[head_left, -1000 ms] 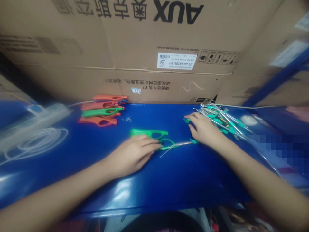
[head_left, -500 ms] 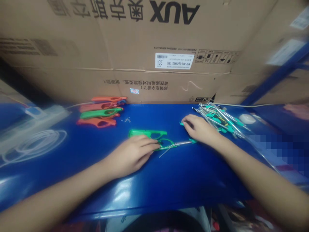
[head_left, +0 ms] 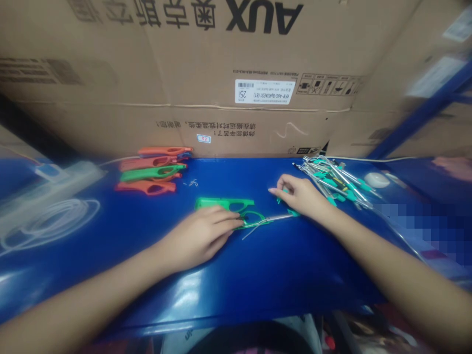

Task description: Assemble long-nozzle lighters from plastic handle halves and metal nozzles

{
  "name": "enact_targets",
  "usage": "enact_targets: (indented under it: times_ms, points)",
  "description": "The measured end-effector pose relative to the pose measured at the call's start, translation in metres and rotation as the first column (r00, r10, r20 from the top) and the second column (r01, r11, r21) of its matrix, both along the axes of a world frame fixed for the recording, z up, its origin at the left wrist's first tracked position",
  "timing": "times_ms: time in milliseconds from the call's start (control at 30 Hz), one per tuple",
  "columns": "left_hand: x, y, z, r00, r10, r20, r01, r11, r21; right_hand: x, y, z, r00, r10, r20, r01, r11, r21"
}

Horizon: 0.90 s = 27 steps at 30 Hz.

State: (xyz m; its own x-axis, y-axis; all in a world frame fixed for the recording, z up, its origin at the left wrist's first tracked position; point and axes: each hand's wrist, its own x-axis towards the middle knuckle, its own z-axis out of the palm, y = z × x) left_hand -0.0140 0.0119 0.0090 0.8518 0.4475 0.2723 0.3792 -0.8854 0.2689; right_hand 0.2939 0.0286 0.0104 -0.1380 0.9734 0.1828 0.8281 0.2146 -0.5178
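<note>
My left hand (head_left: 204, 233) is closed, its fingers resting on a green plastic handle shell (head_left: 258, 216) low over the blue table. A thin metal rod (head_left: 279, 217) runs right from this shell to a teal end piece (head_left: 294, 213), and a pale wire (head_left: 250, 231) crosses near its base. Just behind lies another green handle shell (head_left: 241, 202), partly covered by the left hand. My right hand (head_left: 300, 195), fingers curled in a pinch, holds a small teal plastic piece (head_left: 283, 195) above the rod's end. The piece is partly hidden by the fingers.
Orange and green handles (head_left: 151, 172) are stacked at the back left, beside tiny metal pins (head_left: 192, 183). Rods with teal parts (head_left: 337, 182) pile up at right, near a white round object (head_left: 376, 180). A cardboard box (head_left: 206, 118) stands behind; coiled cable (head_left: 51, 226) lies left.
My right hand has turned slightly, its fingertips reaching a little left and lower, and the teal piece now sits further under the fingers. My left hand and the green shells stay put.
</note>
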Motion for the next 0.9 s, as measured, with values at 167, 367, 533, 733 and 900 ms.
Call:
enact_targets:
  times_ms: [167,367,533,733,900]
  points:
    - [0.000,-0.001,-0.001,0.999,0.008,0.047,-0.006,0.999,-0.044,-0.006,-0.004,0.004,0.962,-0.037,-0.270,0.009,0.994,-0.105]
    - [-0.001,-0.001,-0.001,0.996,0.033,0.080,-0.023,0.993,-0.116,-0.013,-0.009,0.010,0.904,-0.035,-0.426,-0.046,0.983,-0.180]
    - [0.001,-0.001,-0.001,0.993,0.068,0.101,-0.054,0.989,-0.139,-0.016,-0.014,0.012,0.841,0.007,-0.541,-0.175,0.950,-0.259]
    - [0.005,-0.001,-0.006,0.985,0.132,0.111,-0.115,0.983,-0.144,-0.029,-0.028,0.016,0.926,0.234,-0.297,-0.276,0.955,-0.105]
    - [0.006,-0.001,-0.007,0.980,0.153,0.128,-0.130,0.976,-0.173,-0.036,-0.031,0.010,0.900,0.403,-0.168,-0.404,0.914,0.026]
